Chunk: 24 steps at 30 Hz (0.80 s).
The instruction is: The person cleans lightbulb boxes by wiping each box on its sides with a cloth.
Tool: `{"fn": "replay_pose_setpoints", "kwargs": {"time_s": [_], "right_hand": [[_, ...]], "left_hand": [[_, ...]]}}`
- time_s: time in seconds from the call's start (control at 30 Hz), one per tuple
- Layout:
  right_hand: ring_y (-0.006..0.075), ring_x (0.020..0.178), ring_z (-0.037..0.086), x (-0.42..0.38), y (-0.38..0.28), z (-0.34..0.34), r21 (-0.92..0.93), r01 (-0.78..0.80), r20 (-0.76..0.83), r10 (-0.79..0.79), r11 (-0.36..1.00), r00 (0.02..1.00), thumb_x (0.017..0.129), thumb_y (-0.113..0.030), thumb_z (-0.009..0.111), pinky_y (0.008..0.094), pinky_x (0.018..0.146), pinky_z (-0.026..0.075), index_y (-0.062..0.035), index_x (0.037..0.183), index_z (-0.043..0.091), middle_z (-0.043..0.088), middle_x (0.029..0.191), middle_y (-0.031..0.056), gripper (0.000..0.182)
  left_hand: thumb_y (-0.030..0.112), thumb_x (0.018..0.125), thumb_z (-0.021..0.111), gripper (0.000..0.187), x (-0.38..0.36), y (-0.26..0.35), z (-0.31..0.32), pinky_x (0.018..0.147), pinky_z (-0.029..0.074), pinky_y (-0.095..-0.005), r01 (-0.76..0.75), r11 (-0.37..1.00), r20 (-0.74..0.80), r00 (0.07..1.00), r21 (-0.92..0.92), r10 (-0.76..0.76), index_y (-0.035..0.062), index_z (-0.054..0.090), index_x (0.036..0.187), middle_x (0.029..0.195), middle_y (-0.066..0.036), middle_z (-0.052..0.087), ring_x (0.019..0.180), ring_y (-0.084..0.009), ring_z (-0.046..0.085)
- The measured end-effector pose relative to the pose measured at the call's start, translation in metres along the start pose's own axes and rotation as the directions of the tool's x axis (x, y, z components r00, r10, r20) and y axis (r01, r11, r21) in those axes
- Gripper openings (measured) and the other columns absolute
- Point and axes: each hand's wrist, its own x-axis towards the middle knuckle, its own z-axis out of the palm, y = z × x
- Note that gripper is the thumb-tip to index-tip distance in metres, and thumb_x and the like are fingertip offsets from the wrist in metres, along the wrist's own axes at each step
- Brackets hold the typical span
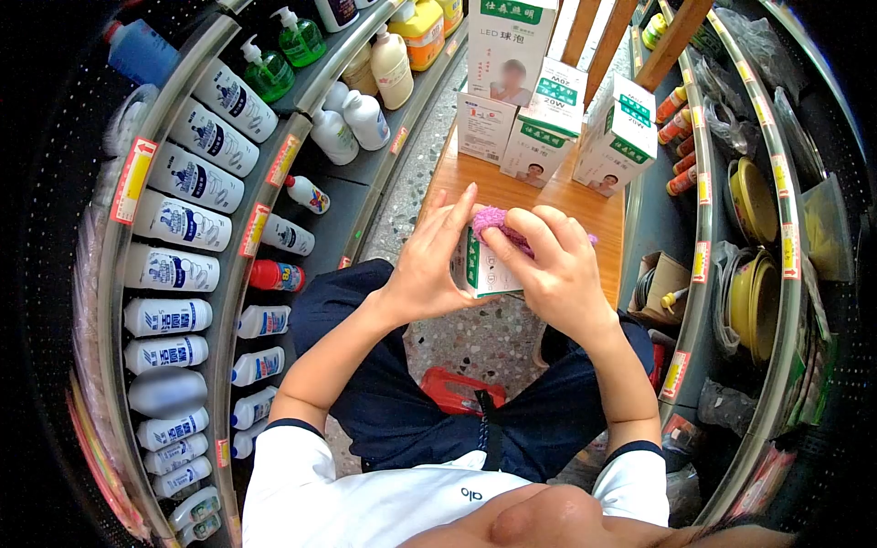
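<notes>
My left hand (432,256) grips the left side of a green and white light bulb box (493,271), thumb along its lower edge and fingers stretched up its side. A fuzzy pink cloth (491,219) is bunched in my right hand (554,260), its fingers closed around it. The cloth lies against the upper part of the box, and my right hand hides much of both. Just beyond my hands, several more LED bulb boxes (615,137) stand on a wooden bench (448,183).
On the left, shelves hold rows of white bottles (187,224) and green pump bottles (269,71). Shelves on the right carry yellow round pans (755,306), orange-capped bottles (674,130) and a cardboard box (660,288). A red plastic stool (457,388) shows between my legs.
</notes>
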Motion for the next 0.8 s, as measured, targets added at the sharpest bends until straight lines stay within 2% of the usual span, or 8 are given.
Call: {"fn": "replay_pose_setpoints", "kwargs": {"time_s": [0.4, 0.53, 0.6, 0.67, 0.7, 0.77, 0.8], "right_hand": [[0.0231, 0.104, 0.055, 0.0, -0.009, 0.0, -0.283, -0.16, 0.014, 0.171, 0.946, 0.985, 0.08, -0.019, 0.061, 0.0361, 0.075, 0.045, -0.0091, 0.116, 0.066, 0.059, 0.111, 0.005, 0.038], [0.0248, 0.104, 0.056, -0.005, 0.003, -0.007, -0.281, -0.248, -0.007, 0.257, 0.927, 0.966, 0.08, -0.017, 0.063, 0.0372, 0.076, 0.046, -0.0086, 0.114, 0.066, 0.059, 0.11, 0.006, 0.035], [0.0301, 0.1, 0.057, -0.008, 0.013, -0.009, -0.08, -0.351, -0.095, 0.343, 0.933, 0.934, 0.077, -0.006, 0.066, 0.0416, 0.08, 0.048, -0.0048, 0.107, 0.067, 0.059, 0.107, 0.0087, 0.031], [0.0275, 0.095, 0.061, -0.012, 0.024, -0.015, 0.138, -0.364, -0.139, 0.382, 0.921, 0.914, 0.079, 0.001, 0.062, 0.039, 0.082, 0.049, -0.0029, 0.11, 0.064, 0.061, 0.105, 0.0099, 0.031], [0.0259, 0.096, 0.062, -0.012, 0.026, -0.019, 0.347, -0.456, -0.054, 0.503, 0.819, 0.863, 0.081, 0.002, 0.06, 0.0374, 0.084, 0.049, -0.0022, 0.111, 0.063, 0.063, 0.105, 0.0104, 0.03], [0.0226, 0.097, 0.064, -0.013, 0.025, -0.027, 0.669, -0.582, 0.187, 0.654, 0.462, 0.733, 0.084, 0.005, 0.056, 0.0342, 0.087, 0.049, -0.0007, 0.114, 0.061, 0.065, 0.105, 0.0114, 0.03], [0.0211, 0.098, 0.065, -0.012, 0.024, -0.026, 0.733, -0.545, 0.21, 0.628, 0.407, 0.75, 0.086, 0.005, 0.054, 0.0329, 0.088, 0.049, -0.0001, 0.115, 0.06, 0.065, 0.106, 0.0118, 0.03]], "left_hand": [[0.029, 0.059, 0.092, 0.121, 0.002, -0.002, 0.002, 0.115, 0.032, -0.0529, 0.002, 0.999, 0.014, 1.0, -0.051, -0.001, -0.0065, 0.024, 0.152, 0.127, -0.018, 0.06, 0.121, -0.036, 0.057], [0.032, 0.058, 0.094, 0.125, 0.002, -0.005, -0.002, 0.119, 0.025, -0.0526, 0.061, 0.998, 0.056, 0.997, -0.03, -0.059, -0.0067, 0.022, 0.153, 0.127, -0.018, 0.062, 0.124, -0.0343, 0.058], [0.032, 0.057, 0.093, 0.126, 0.0, -0.008, -0.002, 0.12, 0.023, -0.0525, 0.047, 0.999, 0.05, 0.998, -0.026, -0.045, -0.0065, 0.021, 0.153, 0.127, -0.018, 0.062, 0.124, -0.0336, 0.058], [0.031, 0.057, 0.093, 0.126, 0.0, -0.01, -0.003, 0.12, 0.023, -0.0521, 0.055, 0.998, 0.058, 0.997, -0.021, -0.053, -0.0061, 0.021, 0.153, 0.127, -0.018, 0.062, 0.125, -0.0331, 0.057], [0.031, 0.057, 0.093, 0.126, 0.001, -0.011, -0.003, 0.12, 0.023, -0.0519, 0.059, 0.998, 0.061, 0.996, -0.019, -0.058, -0.0059, 0.021, 0.153, 0.127, -0.018, 0.062, 0.125, -0.0329, 0.057], [0.031, 0.057, 0.093, 0.126, 0.002, -0.011, -0.002, 0.12, 0.022, -0.0518, 0.072, 0.997, 0.062, 0.996, -0.025, -0.07, -0.0057, 0.021, 0.154, 0.128, -0.018, 0.062, 0.126, -0.0326, 0.057], [0.032, 0.057, 0.093, 0.127, 0.003, -0.011, -0.002, 0.12, 0.022, -0.0518, 0.077, 0.997, 0.064, 0.995, -0.029, -0.075, -0.0056, 0.02, 0.154, 0.128, -0.018, 0.062, 0.126, -0.0324, 0.057]]}}
